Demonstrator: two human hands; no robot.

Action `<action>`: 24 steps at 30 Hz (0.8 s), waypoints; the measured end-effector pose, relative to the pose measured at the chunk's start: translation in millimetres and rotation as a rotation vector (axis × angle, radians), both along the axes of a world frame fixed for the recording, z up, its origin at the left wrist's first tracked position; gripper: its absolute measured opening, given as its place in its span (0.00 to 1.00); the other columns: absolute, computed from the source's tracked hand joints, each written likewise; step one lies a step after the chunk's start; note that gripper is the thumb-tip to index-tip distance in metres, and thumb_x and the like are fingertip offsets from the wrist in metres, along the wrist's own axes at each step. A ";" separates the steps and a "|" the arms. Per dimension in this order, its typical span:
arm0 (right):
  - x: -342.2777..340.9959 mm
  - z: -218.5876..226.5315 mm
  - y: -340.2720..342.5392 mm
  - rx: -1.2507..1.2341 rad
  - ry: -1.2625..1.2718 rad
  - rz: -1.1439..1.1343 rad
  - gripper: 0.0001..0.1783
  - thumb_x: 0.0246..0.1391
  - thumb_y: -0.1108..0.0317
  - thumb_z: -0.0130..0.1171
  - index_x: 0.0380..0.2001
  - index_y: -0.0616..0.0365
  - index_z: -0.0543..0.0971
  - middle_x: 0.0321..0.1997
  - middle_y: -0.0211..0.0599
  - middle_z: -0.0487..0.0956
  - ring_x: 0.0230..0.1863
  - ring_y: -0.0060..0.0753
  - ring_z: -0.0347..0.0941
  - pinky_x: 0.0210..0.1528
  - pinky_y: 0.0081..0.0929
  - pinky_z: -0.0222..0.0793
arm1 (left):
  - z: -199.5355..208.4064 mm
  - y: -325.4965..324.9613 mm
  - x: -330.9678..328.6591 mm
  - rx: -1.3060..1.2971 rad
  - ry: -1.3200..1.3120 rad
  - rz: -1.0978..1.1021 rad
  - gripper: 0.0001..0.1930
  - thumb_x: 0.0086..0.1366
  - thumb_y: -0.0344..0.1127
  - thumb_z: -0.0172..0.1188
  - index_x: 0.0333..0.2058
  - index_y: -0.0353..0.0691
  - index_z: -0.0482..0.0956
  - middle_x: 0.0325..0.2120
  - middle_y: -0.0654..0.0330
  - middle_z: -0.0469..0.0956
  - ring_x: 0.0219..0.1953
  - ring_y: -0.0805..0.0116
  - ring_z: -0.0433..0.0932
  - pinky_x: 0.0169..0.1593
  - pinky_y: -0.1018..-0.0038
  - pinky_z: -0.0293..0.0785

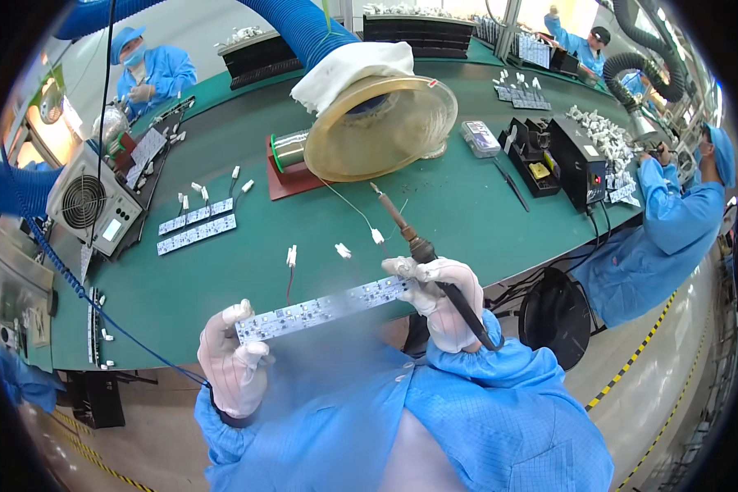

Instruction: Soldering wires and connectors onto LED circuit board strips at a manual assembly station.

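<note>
A long white circuit board strip (324, 310) is held level between my hands over the table's near edge. My left hand (234, 365), in a white glove, pinches its left end between thumb and fingers. In my gloved right hand (451, 299) are both the board's right end and a soldering iron (421, 248), whose tip points up and away. Short leads with white connectors (291, 256) rise from the board. Just beyond lies a loose white connector (343, 250). Blurring obscures the area below the board's middle.
A round fume hood (381, 131) hangs over the green table (246, 295), beside a solder spool (289, 152). Two finished-looking strips (197, 234) lie left, near a fan unit (94, 197). A black soldering station (578, 164) stands right, where a co-worker (672, 213) sits.
</note>
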State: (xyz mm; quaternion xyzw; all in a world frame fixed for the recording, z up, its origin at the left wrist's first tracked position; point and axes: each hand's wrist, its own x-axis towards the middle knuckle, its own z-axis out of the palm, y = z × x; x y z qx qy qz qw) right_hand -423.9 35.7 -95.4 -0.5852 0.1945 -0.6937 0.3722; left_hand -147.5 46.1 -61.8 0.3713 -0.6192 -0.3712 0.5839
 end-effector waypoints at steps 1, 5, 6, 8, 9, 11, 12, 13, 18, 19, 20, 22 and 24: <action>1.8 2.1 1.8 0.027 -0.006 -0.015 0.20 0.44 0.88 0.58 0.41 0.61 0.68 0.42 0.52 0.75 0.49 0.51 0.74 0.49 0.38 0.73 | 0.4 1.7 -0.7 0.006 -0.002 0.002 0.28 0.58 0.50 0.62 0.48 0.33 0.67 0.34 0.58 0.72 0.31 0.73 0.72 0.30 0.81 0.69; -2.8 13.5 1.4 -0.095 0.195 -0.156 0.21 0.45 0.85 0.59 0.42 0.58 0.68 0.41 0.50 0.75 0.49 0.51 0.73 0.49 0.39 0.72 | 1.4 1.8 -1.1 0.078 0.064 0.030 0.31 0.55 0.51 0.64 0.48 0.33 0.67 0.33 0.58 0.73 0.29 0.75 0.72 0.28 0.82 0.68; -3.1 10.2 3.6 -0.106 0.206 -0.171 0.22 0.46 0.84 0.59 0.43 0.57 0.66 0.43 0.53 0.75 0.48 0.52 0.74 0.49 0.40 0.72 | 1.4 3.8 1.3 0.035 0.028 0.011 0.30 0.55 0.51 0.63 0.48 0.33 0.67 0.32 0.58 0.73 0.27 0.75 0.72 0.26 0.83 0.67; -2.5 10.0 2.7 -0.116 0.170 -0.204 0.21 0.44 0.84 0.61 0.42 0.60 0.68 0.42 0.53 0.77 0.47 0.50 0.75 0.46 0.37 0.73 | -5.4 -1.9 3.0 -0.054 -0.066 0.023 0.32 0.55 0.53 0.63 0.48 0.34 0.67 0.31 0.58 0.73 0.22 0.77 0.71 0.21 0.85 0.64; -1.1 10.5 2.8 -0.123 0.132 -0.229 0.20 0.42 0.83 0.63 0.40 0.63 0.69 0.42 0.54 0.78 0.45 0.47 0.77 0.44 0.35 0.74 | -5.6 -0.1 1.3 -0.059 -0.063 0.011 0.32 0.55 0.53 0.63 0.48 0.34 0.67 0.31 0.58 0.73 0.22 0.77 0.71 0.21 0.85 0.64; 3.3 13.1 1.4 -0.112 0.088 -0.186 0.20 0.41 0.83 0.63 0.40 0.64 0.70 0.41 0.54 0.78 0.45 0.47 0.76 0.44 0.34 0.74 | -1.9 6.2 -1.1 -0.018 -0.024 0.059 0.32 0.54 0.54 0.64 0.48 0.35 0.68 0.32 0.58 0.73 0.22 0.77 0.72 0.20 0.86 0.63; 3.3 14.2 1.5 -0.097 0.039 -0.127 0.19 0.41 0.83 0.63 0.39 0.64 0.71 0.40 0.53 0.79 0.45 0.47 0.76 0.43 0.34 0.75 | 1.5 11.1 0.0 0.048 -0.025 0.064 0.32 0.55 0.54 0.63 0.48 0.33 0.68 0.34 0.58 0.73 0.28 0.75 0.73 0.27 0.83 0.68; 4.4 14.8 2.2 -0.091 0.034 -0.119 0.19 0.41 0.83 0.63 0.39 0.64 0.71 0.40 0.53 0.79 0.45 0.47 0.76 0.43 0.34 0.75 | -0.3 10.9 3.3 0.054 -0.030 0.072 0.32 0.55 0.54 0.63 0.48 0.33 0.68 0.34 0.58 0.73 0.28 0.75 0.73 0.27 0.83 0.68; -7.7 6.8 -1.1 -0.197 0.206 -0.194 0.19 0.45 0.86 0.57 0.40 0.55 0.69 0.38 0.55 0.77 0.44 0.57 0.75 0.42 0.46 0.74 | -12.6 -8.3 -1.1 -0.099 0.103 -0.006 0.21 0.55 0.30 0.60 0.45 0.26 0.70 0.36 0.57 0.72 0.37 0.71 0.71 0.41 0.75 0.68; -13.1 20.7 3.2 -0.239 0.316 -0.173 0.19 0.46 0.85 0.56 0.40 0.54 0.68 0.38 0.54 0.76 0.42 0.56 0.75 0.43 0.50 0.73 | 8.4 1.4 -4.2 0.001 0.106 -0.043 0.20 0.54 0.28 0.61 0.45 0.26 0.70 0.36 0.57 0.73 0.34 0.72 0.72 0.38 0.78 0.69; -16.3 13.8 2.7 -0.292 0.354 -0.240 0.18 0.46 0.85 0.55 0.40 0.55 0.68 0.37 0.52 0.75 0.40 0.54 0.76 0.44 0.53 0.73 | 8.1 -2.1 -6.9 0.007 0.084 -0.034 0.20 0.53 0.27 0.62 0.45 0.26 0.70 0.35 0.57 0.73 0.32 0.73 0.71 0.35 0.79 0.69; -13.4 12.6 1.9 -0.338 0.265 -0.310 0.18 0.45 0.86 0.54 0.39 0.54 0.68 0.34 0.48 0.74 0.40 0.50 0.75 0.44 0.53 0.73 | 5.9 -1.0 -5.2 0.014 0.066 -0.022 0.20 0.53 0.27 0.62 0.45 0.26 0.70 0.34 0.57 0.73 0.30 0.74 0.71 0.33 0.80 0.69; -8.2 20.0 7.1 -0.247 0.315 -0.252 0.15 0.45 0.85 0.54 0.35 0.55 0.70 0.33 0.45 0.74 0.39 0.46 0.74 0.41 0.45 0.74 | 4.2 -1.8 -6.2 -0.022 0.039 0.007 0.20 0.54 0.28 0.63 0.45 0.27 0.71 0.34 0.56 0.73 0.29 0.74 0.71 0.32 0.79 0.69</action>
